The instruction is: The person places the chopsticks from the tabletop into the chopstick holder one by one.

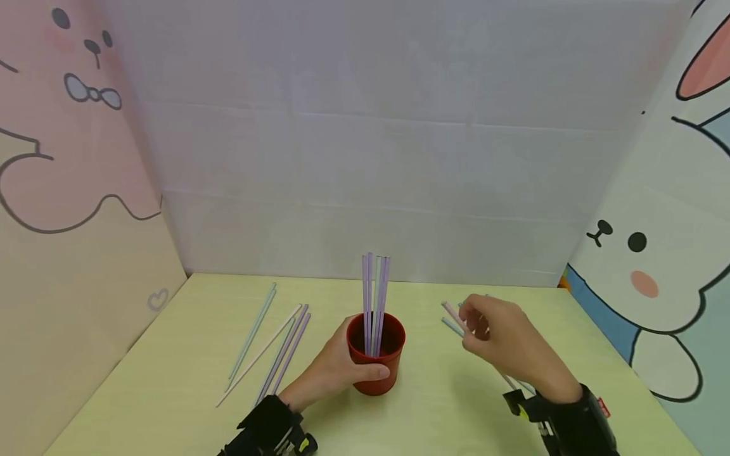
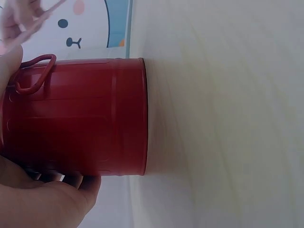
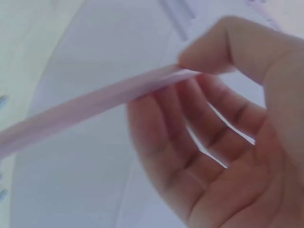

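Observation:
My left hand (image 1: 333, 375) grips a red bucket (image 1: 376, 387) from its left side, the thumb across its front. The bucket stands upright on the table, and a small red wire handle (image 2: 40, 78) shows in the left wrist view. Several purple straws (image 1: 367, 297) and a pale one stand in it. To the right, my right hand (image 1: 502, 335) pinches a pink straw (image 3: 90, 105) between thumb and fingers, tilted above the table. Light blue straws (image 1: 452, 327) lie beneath that hand, partly hidden by it.
Left of the bucket several straws lie on the yellow table (image 1: 188, 380): light blue ones (image 1: 251, 332), a white one (image 1: 259, 356) and purple ones (image 1: 292, 354). A white back wall (image 1: 365, 158) and printed side panels (image 1: 644, 304) enclose the table.

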A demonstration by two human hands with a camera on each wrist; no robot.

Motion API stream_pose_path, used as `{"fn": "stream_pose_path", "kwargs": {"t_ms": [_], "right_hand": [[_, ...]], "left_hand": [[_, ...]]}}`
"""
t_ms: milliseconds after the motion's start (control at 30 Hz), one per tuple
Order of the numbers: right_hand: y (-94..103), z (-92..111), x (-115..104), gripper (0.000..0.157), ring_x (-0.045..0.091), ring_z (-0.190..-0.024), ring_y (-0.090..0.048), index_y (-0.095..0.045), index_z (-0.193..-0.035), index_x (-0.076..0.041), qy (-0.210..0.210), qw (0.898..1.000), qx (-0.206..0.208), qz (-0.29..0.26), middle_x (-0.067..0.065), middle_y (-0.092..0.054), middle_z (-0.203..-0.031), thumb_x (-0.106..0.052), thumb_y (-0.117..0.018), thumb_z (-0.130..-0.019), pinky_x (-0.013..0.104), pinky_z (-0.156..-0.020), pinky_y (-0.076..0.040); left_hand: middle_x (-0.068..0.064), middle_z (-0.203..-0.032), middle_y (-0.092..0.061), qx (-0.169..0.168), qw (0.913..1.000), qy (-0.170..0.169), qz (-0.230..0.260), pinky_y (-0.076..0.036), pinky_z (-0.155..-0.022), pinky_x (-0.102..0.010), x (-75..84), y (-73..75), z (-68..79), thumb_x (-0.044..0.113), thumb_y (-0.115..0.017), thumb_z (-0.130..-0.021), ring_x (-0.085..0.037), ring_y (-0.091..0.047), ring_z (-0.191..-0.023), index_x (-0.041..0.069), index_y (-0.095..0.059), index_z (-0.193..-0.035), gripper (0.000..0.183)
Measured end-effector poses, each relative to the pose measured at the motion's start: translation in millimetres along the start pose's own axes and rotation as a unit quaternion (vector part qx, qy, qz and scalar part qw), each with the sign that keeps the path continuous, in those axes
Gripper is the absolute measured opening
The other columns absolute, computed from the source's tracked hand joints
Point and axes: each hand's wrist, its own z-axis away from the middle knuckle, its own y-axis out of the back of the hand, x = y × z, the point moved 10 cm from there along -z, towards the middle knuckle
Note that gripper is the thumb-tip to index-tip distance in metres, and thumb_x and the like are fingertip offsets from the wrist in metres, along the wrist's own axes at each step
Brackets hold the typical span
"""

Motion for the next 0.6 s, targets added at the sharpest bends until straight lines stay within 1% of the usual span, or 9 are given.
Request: {"fn": "stream_pose_path", "kwargs": {"t_ms": [100,167,233,300,367,433,500,600], "right_hand": [[20.6,-11,-20,0.026,0.002,-0.066,-0.054,-0.055,-0.092,-0.021,0.034,0.997,0.069,-0.026,-0.012,-0.055,-0.079,-0.004,-0.068,-0.078,0.023,-0.057,-0.052],[35.9,-17,-34,0.026,0.002,-0.069,-0.056,-0.056,-0.095,-0.02,0.051,0.991,0.117,-0.05,-0.011,-0.057,-0.082,-0.002,-0.068,-0.079,0.023,-0.058,-0.053],[51.5,-22,-46,0.027,0.004,-0.071,-0.057,-0.058,-0.097,-0.016,0.058,0.981,0.165,-0.078,-0.009,-0.058,-0.084,0.001,-0.068,-0.079,0.022,-0.06,-0.054],[66.6,-26,-59,0.026,0.007,-0.074,-0.058,-0.058,-0.099,-0.012,0.057,0.97,0.208,-0.108,-0.005,-0.059,-0.086,0.004,-0.067,-0.08,0.02,-0.064,-0.054],[79.1,-30,-72,0.024,0.011,-0.076,-0.059,-0.058,-0.101,-0.004,0.056,0.958,0.239,-0.145,0.001,-0.06,-0.088,0.008,-0.064,-0.081,0.019,-0.069,-0.053],[86.0,-36,-83,0.022,0.016,-0.077,-0.059,-0.056,-0.102,0.002,0.053,0.948,0.252,-0.187,0.007,-0.059,-0.089,0.01,-0.061,-0.082,0.019,-0.071,-0.053],[86.4,-43,-90,0.02,0.02,-0.078,-0.059,-0.054,-0.102,0.005,0.048,0.942,0.25,-0.22,0.011,-0.058,-0.09,0.011,-0.059,-0.083,0.02,-0.071,-0.053],[76.0,-54,-91,0.019,0.023,-0.077,-0.06,-0.054,-0.102,0.005,0.041,0.939,0.231,-0.25,0.012,-0.058,-0.089,0.01,-0.06,-0.085,0.022,-0.07,-0.054]], "left_hand": [[0.007,-0.131,-0.047,0.0,1.0,0.002,-0.001,-0.043,-0.094,-0.041,-0.2,0.6,0.3,0.029,-0.086,-0.07,-0.015,-0.049,-0.115,0.027,-0.033,-0.138,0.086],[0.007,-0.131,-0.047,0.002,1.0,0.005,-0.003,-0.043,-0.094,-0.041,1.9,1.0,1.1,0.029,-0.086,-0.07,-0.015,-0.048,-0.115,0.026,-0.032,-0.139,0.087],[0.004,-0.132,-0.047,0.002,1.0,0.008,-0.003,-0.043,-0.095,-0.042,6.3,1.2,2.3,0.027,-0.086,-0.071,-0.016,-0.048,-0.115,0.022,-0.032,-0.14,0.088],[0.001,-0.132,-0.047,-0.001,1.0,0.006,-0.001,-0.042,-0.096,-0.043,14.1,0.7,4.0,0.025,-0.085,-0.071,-0.019,-0.048,-0.115,0.018,-0.032,-0.14,0.088],[-0.003,-0.133,-0.047,-0.005,1.0,0.002,0.004,-0.042,-0.096,-0.045,22.6,-0.1,6.0,0.022,-0.085,-0.072,-0.022,-0.048,-0.116,0.014,-0.032,-0.14,0.087],[-0.006,-0.133,-0.047,-0.011,0.9999,-0.001,0.007,-0.042,-0.096,-0.045,30.0,-0.8,8.0,0.021,-0.084,-0.072,-0.024,-0.048,-0.116,0.011,-0.031,-0.14,0.087],[-0.007,-0.134,-0.046,-0.013,0.9999,-0.001,0.006,-0.042,-0.096,-0.045,34.1,-1.1,9.5,0.02,-0.084,-0.073,-0.025,-0.048,-0.117,0.01,-0.031,-0.14,0.086],[-0.007,-0.134,-0.046,-0.015,0.9999,-0.002,0.004,-0.044,-0.094,-0.043,36.4,-1.5,10.3,0.019,-0.083,-0.074,-0.025,-0.048,-0.117,0.01,-0.031,-0.14,0.085]]}}
